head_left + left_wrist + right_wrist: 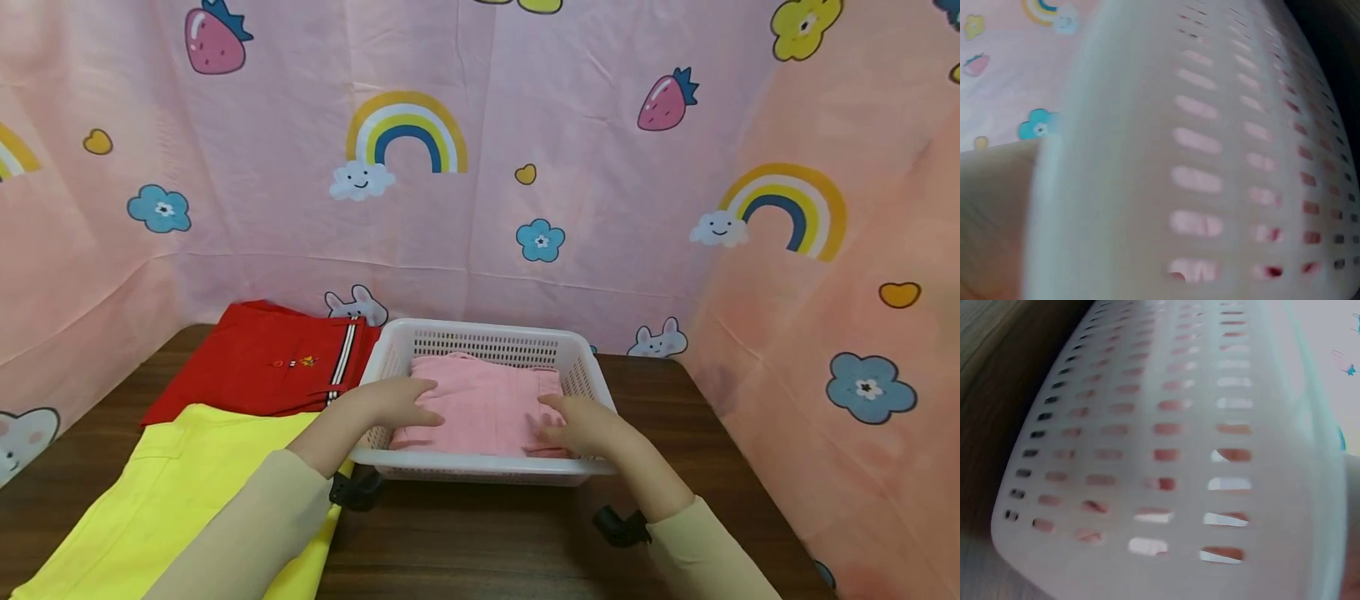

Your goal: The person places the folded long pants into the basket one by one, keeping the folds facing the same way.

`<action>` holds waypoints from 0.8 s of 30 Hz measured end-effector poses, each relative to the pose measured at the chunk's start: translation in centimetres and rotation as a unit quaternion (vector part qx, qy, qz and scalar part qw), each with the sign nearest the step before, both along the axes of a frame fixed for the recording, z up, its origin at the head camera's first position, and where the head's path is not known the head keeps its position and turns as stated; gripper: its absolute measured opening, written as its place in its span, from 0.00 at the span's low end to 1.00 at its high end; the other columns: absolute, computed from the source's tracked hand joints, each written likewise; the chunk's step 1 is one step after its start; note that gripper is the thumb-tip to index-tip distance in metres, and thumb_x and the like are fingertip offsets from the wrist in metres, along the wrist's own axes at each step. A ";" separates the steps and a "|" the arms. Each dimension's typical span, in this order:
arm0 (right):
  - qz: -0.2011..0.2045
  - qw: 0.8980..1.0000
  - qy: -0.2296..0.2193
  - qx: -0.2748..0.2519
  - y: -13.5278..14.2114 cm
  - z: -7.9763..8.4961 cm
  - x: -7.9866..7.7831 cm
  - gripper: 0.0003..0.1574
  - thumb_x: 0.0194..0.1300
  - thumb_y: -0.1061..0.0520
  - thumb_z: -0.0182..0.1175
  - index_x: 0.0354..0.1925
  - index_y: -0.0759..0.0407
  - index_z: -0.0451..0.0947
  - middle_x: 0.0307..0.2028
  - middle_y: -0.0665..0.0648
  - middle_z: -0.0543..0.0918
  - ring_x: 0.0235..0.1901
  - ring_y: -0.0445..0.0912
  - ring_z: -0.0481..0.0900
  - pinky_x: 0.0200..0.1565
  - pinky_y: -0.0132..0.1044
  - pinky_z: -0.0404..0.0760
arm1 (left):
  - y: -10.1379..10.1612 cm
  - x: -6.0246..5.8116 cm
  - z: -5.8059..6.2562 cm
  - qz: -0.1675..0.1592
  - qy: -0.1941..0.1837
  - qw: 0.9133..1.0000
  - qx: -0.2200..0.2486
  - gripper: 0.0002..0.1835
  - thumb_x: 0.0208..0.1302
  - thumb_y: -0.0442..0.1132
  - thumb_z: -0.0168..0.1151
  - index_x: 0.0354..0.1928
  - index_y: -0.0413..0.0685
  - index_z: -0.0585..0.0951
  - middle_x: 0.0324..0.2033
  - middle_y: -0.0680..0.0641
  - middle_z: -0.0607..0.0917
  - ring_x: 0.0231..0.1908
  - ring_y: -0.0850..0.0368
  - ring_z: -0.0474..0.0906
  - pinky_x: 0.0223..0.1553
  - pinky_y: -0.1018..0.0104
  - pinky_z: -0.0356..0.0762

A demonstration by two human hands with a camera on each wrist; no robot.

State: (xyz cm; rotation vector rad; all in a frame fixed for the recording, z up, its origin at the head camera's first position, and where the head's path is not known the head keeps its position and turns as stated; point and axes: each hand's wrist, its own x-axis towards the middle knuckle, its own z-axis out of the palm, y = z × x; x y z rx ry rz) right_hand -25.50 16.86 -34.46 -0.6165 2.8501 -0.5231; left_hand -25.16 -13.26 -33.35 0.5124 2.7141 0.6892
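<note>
Folded pink clothing lies flat inside a white slotted plastic basket. My left hand reaches over the basket's left side, its thumb and a finger extended at the cloth's left edge. On the opposite side my right hand has its fingers stretched toward the right edge of the cloth. Whether the fingertips press on it is hard to tell. Both wrist views are mostly filled by the basket wall, with pink showing through its slots; only a blurred bit of each hand appears beyond the rim.
Left of the basket lies a folded red garment with a black-and-white stripe. Nearer, folded yellow clothing lies partly beneath my left forearm. Everything stands on a dark wooden table. A patterned pink curtain encloses the back and sides.
</note>
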 end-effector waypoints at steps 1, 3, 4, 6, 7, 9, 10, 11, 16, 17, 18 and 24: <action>-0.003 1.000 0.005 -0.003 0.0 0.1 0.1 0.33 0.64 0.48 0.60 0.64 0.57 0.71 0.52 0.59 0.80 0.45 0.50 0.76 0.53 0.51 0.73 | -0.2 0.1 0.1 -0.003 0.010 1.000 0.002 0.37 0.59 0.49 0.66 0.67 0.40 0.68 0.62 0.38 0.72 0.62 0.41 0.66 0.60 0.42 0.63; -0.010 1.000 0.006 -0.014 0.1 0.2 0.3 0.33 0.64 0.47 0.60 0.64 0.57 0.71 0.55 0.61 0.78 0.50 0.53 0.76 0.54 0.53 0.73 | -0.4 0.2 0.2 -0.008 0.027 1.000 0.007 0.36 0.60 0.50 0.65 0.66 0.40 0.68 0.60 0.38 0.74 0.60 0.41 0.69 0.58 0.42 0.66; -0.013 1.000 0.008 -0.019 0.1 0.3 0.4 0.32 0.65 0.47 0.60 0.64 0.57 0.70 0.55 0.61 0.78 0.52 0.54 0.76 0.54 0.54 0.73 | -0.6 0.2 0.2 -0.007 0.036 0.999 0.009 0.36 0.60 0.50 0.65 0.66 0.41 0.69 0.59 0.38 0.75 0.59 0.42 0.70 0.57 0.43 0.67; -0.020 0.999 0.013 -0.030 0.1 0.4 0.6 0.33 0.65 0.47 0.60 0.64 0.57 0.71 0.55 0.62 0.78 0.54 0.55 0.76 0.55 0.55 0.72 | -0.8 0.4 0.2 -0.006 0.057 0.998 0.007 0.34 0.61 0.50 0.64 0.66 0.41 0.70 0.57 0.38 0.77 0.57 0.42 0.72 0.55 0.44 0.70; -0.024 0.999 0.016 -0.037 0.1 0.5 0.7 0.32 0.64 0.47 0.61 0.64 0.58 0.71 0.54 0.62 0.79 0.53 0.55 0.76 0.54 0.55 0.73 | -0.9 0.4 0.2 -0.007 0.068 0.998 0.006 0.33 0.61 0.50 0.64 0.65 0.41 0.70 0.55 0.39 0.78 0.55 0.43 0.74 0.53 0.44 0.71; -0.032 0.998 0.023 -0.051 0.2 0.5 1.0 0.32 0.64 0.48 0.62 0.63 0.58 0.72 0.53 0.61 0.79 0.51 0.55 0.77 0.52 0.55 0.74 | -1.1 0.7 0.3 0.000 0.091 0.996 -0.002 0.32 0.61 0.50 0.64 0.64 0.44 0.72 0.51 0.41 0.80 0.51 0.45 0.77 0.50 0.46 0.75; -0.035 0.997 0.027 -0.057 0.2 0.6 1.1 0.32 0.63 0.48 0.62 0.62 0.58 0.72 0.52 0.61 0.80 0.50 0.55 0.78 0.51 0.55 0.75 | -1.2 0.8 0.4 0.003 0.104 0.995 -0.004 0.31 0.60 0.50 0.65 0.63 0.45 0.73 0.49 0.42 0.81 0.49 0.47 0.78 0.48 0.48 0.76; -0.039 0.997 0.032 -0.065 0.2 0.6 1.2 0.32 0.63 0.48 0.63 0.62 0.59 0.73 0.52 0.61 0.80 0.48 0.55 0.78 0.50 0.54 0.75 | -1.3 0.9 0.4 0.004 0.115 0.993 -0.004 0.30 0.60 0.50 0.65 0.62 0.46 0.74 0.47 0.44 0.82 0.46 0.48 0.78 0.45 0.49 0.78; -0.054 0.991 0.065 -0.105 0.2 0.5 1.7 0.27 0.63 0.49 0.63 0.57 0.60 0.77 0.49 0.60 0.82 0.44 0.52 0.80 0.46 0.52 0.78 | -2.5 1.9 0.8 0.003 0.156 0.987 0.027 0.26 0.59 0.47 0.66 0.59 0.47 0.77 0.41 0.49 0.83 0.40 0.54 0.79 0.37 0.58 0.80; -0.058 0.989 0.072 -0.116 0.2 0.5 1.8 0.26 0.63 0.50 0.63 0.56 0.60 0.78 0.48 0.60 0.82 0.44 0.52 0.80 0.46 0.52 0.79 | -2.8 2.0 0.9 0.002 0.160 0.986 0.036 0.26 0.59 0.47 0.66 0.59 0.47 0.77 0.41 0.49 0.83 0.39 0.54 0.79 0.37 0.59 0.80; -0.061 0.987 0.078 -0.128 0.2 0.5 1.9 0.25 0.63 0.50 0.63 0.55 0.60 0.78 0.48 0.59 0.82 0.43 0.51 0.80 0.45 0.52 0.79 | -3.1 2.2 1.0 0.001 0.165 0.985 0.042 0.26 0.60 0.47 0.66 0.59 0.47 0.77 0.41 0.49 0.83 0.40 0.54 0.79 0.36 0.59 0.81; -0.086 0.968 0.114 -0.205 0.0 0.3 2.5 0.19 0.64 0.53 0.62 0.51 0.59 0.81 0.44 0.55 0.84 0.42 0.50 0.81 0.46 0.50 0.79 | -5.5 3.6 1.5 0.031 0.174 0.982 0.062 0.27 0.63 0.50 0.63 0.61 0.47 0.75 0.40 0.51 0.83 0.40 0.54 0.79 0.36 0.61 0.80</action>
